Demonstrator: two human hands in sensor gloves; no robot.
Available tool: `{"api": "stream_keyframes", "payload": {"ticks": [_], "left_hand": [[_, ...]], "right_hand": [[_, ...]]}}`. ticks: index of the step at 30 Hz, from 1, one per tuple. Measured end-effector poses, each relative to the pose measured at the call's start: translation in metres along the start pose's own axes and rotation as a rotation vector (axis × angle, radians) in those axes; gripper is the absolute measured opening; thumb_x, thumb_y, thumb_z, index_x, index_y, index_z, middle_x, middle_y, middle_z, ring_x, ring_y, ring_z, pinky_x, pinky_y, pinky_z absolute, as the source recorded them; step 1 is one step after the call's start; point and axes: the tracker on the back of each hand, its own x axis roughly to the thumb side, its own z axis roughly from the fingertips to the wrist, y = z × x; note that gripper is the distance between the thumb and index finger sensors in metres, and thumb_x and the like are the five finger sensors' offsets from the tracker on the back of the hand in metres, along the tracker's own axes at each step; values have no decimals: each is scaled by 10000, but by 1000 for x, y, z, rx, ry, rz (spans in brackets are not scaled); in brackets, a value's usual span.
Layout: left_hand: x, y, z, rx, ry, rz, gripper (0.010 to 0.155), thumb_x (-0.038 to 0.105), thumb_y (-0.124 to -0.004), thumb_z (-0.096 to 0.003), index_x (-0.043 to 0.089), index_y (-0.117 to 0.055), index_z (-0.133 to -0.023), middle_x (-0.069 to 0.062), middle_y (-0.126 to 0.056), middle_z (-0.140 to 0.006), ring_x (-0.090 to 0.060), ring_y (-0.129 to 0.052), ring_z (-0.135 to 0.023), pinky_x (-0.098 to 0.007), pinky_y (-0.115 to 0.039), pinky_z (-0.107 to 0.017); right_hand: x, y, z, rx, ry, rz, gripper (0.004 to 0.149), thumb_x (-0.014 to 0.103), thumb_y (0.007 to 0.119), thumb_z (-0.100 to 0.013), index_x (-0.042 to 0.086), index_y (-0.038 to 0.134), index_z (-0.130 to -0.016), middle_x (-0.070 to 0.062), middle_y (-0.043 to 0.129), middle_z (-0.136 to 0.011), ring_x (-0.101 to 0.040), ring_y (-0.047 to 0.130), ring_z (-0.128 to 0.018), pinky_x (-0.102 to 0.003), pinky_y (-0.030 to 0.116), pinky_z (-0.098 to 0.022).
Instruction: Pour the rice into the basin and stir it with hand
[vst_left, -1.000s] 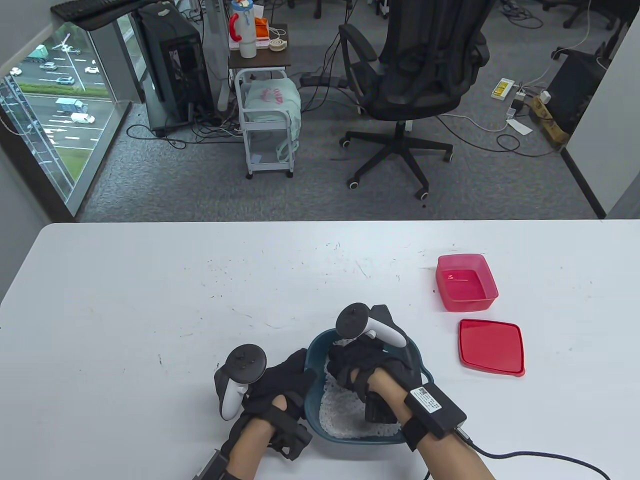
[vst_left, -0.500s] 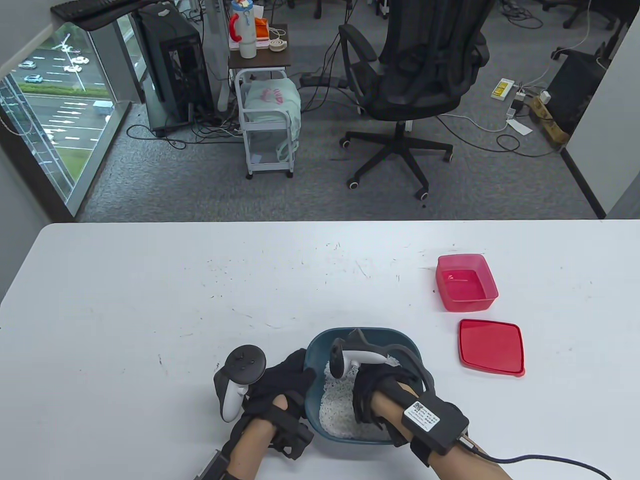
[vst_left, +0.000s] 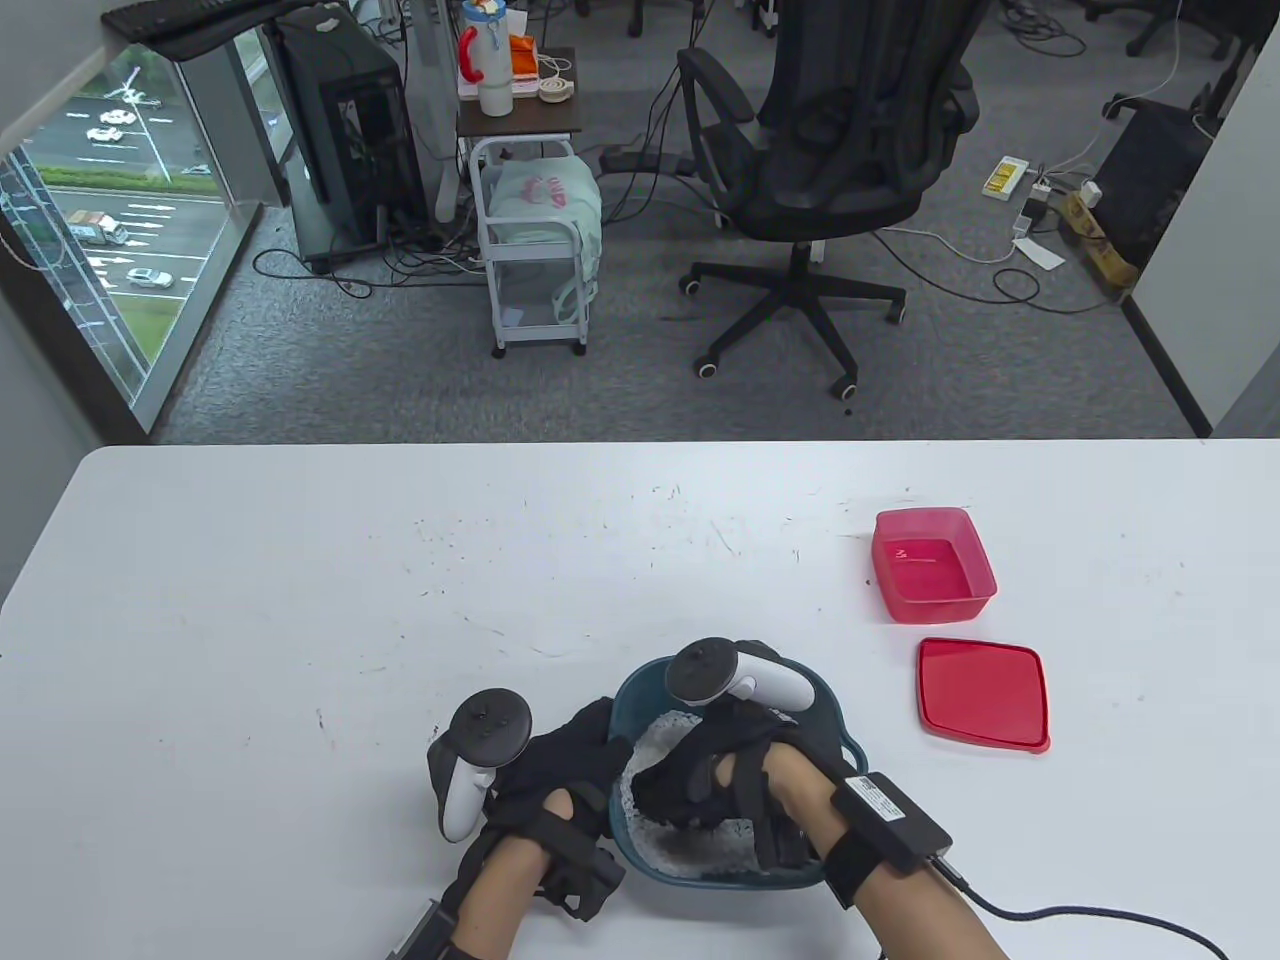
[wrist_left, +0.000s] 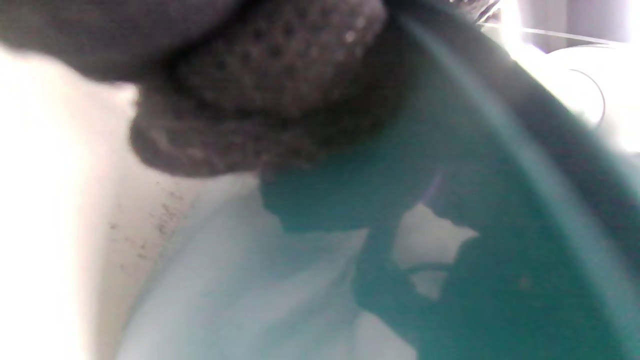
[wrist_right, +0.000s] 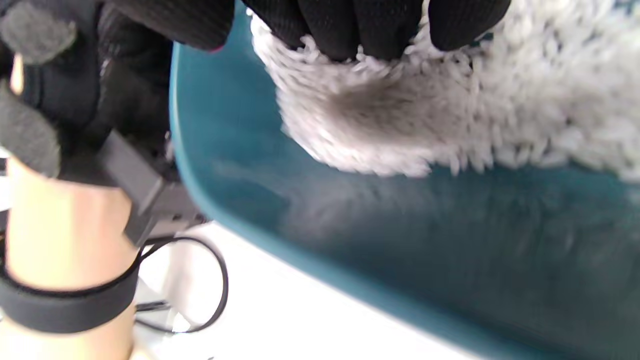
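A teal basin (vst_left: 636, 689) stands near the table's front edge with white rice (vst_left: 662, 733) inside. My right hand (vst_left: 690, 785) is down in the basin, palm down, fingers pointing left into the grains. In the right wrist view its fingertips (wrist_right: 370, 30) dig into the rice (wrist_right: 500, 110), heaped against the basin wall (wrist_right: 400, 240). My left hand (vst_left: 572, 755) grips the basin's left rim, fingers over the edge. The left wrist view is blurred: a gloved finger (wrist_left: 260, 100) lies against the basin's outer wall (wrist_left: 500, 300).
An open pink box (vst_left: 933, 565) and its red lid (vst_left: 984, 694) lie to the right of the basin on the white table (vst_left: 300, 600). A black cable (vst_left: 1080, 914) trails from my right wrist. An office chair (vst_left: 830, 150) stands beyond the far edge.
My right hand swept through the rice, from the far side to the near right and now across toward the left wall. The rice has piled up leftward. The left hand has kept its hold.
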Motion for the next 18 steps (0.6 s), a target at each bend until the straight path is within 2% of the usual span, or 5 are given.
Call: {"api": "stream_keyframes", "payload": {"ticks": [5,9,10,15,18], "left_hand": [[2,0,0,-7,-17,-36,651,293,-825,-494,-7,-643,-1042,-320,-806,-932,-152,-1086,-82,-249,-969,11],[2,0,0,-4,-16,-33,651,294,-826,-491,-6,-645,-1040,-320,-809,-929,-150,-1085,-85,-249,-968,13],[3,0,0,-5,-15,-32,651,293,-825,-491,-8,-645,-1039,-320,-810,-928,-150,-1085,-85,-250,-968,13],[3,0,0,4,-12,-29,648,291,-826,-489,-12,-650,-1035,-319,-815,-923,-149,-1088,-59,-247,-971,18],[3,0,1,10,-8,-26,646,288,-829,-488,-12,-656,-1032,-318,-819,-921,-151,-1090,-57,-248,-972,20]], "right_hand": [[-3,-17,0,-204,111,24,679,389,719,-400,99,531,-985,-191,493,-1011,-434,507,-915,-656,497,-601],[-2,-25,8,-328,236,134,629,384,723,-404,73,661,-948,-212,649,-960,-450,676,-854,-656,589,-562],[-2,-26,10,-357,317,205,621,384,728,-402,57,708,-930,-225,707,-936,-465,730,-826,-654,626,-544],[-5,-21,15,-326,594,462,634,388,735,-393,2,750,-895,-300,818,-855,-503,882,-699,-610,763,-446],[-7,-12,14,-267,661,559,644,395,739,-382,-46,779,-849,-306,922,-753,-482,972,-570,-567,825,-358]]}}
